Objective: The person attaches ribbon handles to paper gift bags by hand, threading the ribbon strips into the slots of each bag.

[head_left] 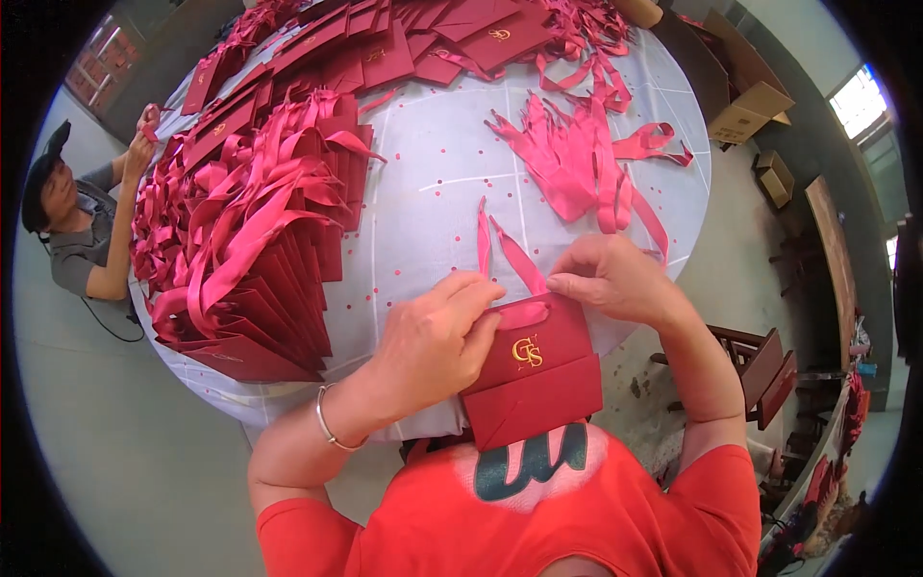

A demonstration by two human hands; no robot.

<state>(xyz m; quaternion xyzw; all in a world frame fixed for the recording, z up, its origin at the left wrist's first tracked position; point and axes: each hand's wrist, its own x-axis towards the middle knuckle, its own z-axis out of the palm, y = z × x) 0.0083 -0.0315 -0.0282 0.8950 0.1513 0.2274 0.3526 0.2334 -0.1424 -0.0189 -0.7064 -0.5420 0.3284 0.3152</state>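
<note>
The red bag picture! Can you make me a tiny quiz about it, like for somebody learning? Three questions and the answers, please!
1. Which hand has the bracelet at its wrist: A, right; B, left?
2. True or false: another person is at the table's right side.
3. Fill in: on the nearest bag, the ribbon is pink and the print is ___.
Key: 1. B, the left hand. 2. False: the person is at the table's left. 3. Gold.

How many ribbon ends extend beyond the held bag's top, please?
2: left ribbon end near the left hand, right ribbon end near the right hand; others may be hidden.
</note>
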